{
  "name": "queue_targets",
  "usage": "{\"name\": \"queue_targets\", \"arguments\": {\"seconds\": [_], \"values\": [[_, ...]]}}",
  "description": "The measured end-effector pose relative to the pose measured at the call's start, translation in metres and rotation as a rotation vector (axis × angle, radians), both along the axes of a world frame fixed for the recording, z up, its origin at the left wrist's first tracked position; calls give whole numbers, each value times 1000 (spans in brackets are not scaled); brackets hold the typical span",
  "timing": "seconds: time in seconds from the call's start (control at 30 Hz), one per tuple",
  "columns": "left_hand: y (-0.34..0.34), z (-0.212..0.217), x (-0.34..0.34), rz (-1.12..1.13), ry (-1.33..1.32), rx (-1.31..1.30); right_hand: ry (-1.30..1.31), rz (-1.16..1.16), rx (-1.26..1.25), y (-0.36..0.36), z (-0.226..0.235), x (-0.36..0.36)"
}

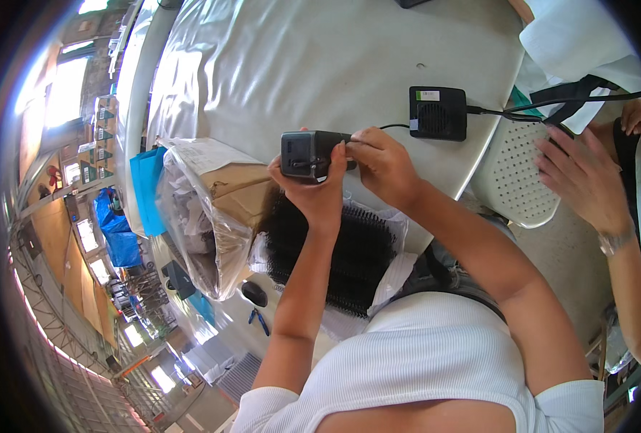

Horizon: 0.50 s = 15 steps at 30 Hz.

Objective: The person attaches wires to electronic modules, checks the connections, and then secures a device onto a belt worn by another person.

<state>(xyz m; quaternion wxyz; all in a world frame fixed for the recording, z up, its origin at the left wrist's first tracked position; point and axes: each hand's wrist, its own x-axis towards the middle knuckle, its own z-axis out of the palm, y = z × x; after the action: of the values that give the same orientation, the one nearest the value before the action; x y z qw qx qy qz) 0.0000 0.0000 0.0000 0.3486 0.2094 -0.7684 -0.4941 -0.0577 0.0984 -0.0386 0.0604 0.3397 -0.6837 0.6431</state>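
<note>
My left hand (pixel 317 189) is wrapped round a small black box-shaped device (pixel 304 156), holding it above the table. At the device's right end, the fingers of my right hand (pixel 382 160) are pinched together; what lies between them is hidden. A thin black cable (pixel 394 125) runs from behind my right hand to a flat black vented box (pixel 438 114) with a green and white label, lying on the table. Below my hands sits a pile of black bristly strips (pixel 349 252) on white wrapping, partly covered by my left forearm.
A cardboard box in clear plastic (pixel 223 191) and a blue bag (pixel 147 189) stand at the left. Blue-handled pliers (pixel 260 322) lie by a dark rounded object (pixel 254 293). At right are a perforated plastic stool (pixel 519 169), black cables (pixel 504 113) and another person's hand (pixel 584 177).
</note>
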Motion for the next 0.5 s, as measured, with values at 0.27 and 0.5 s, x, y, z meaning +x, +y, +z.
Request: {"name": "queue_targets", "arguments": {"seconds": [0.27,0.5], "values": [[-7,0,9,54,-104,-82,-88,-16,557,16,72,-44],[5,2,-2,93,-80,94,87,-738,509,1,109,-273]]}}
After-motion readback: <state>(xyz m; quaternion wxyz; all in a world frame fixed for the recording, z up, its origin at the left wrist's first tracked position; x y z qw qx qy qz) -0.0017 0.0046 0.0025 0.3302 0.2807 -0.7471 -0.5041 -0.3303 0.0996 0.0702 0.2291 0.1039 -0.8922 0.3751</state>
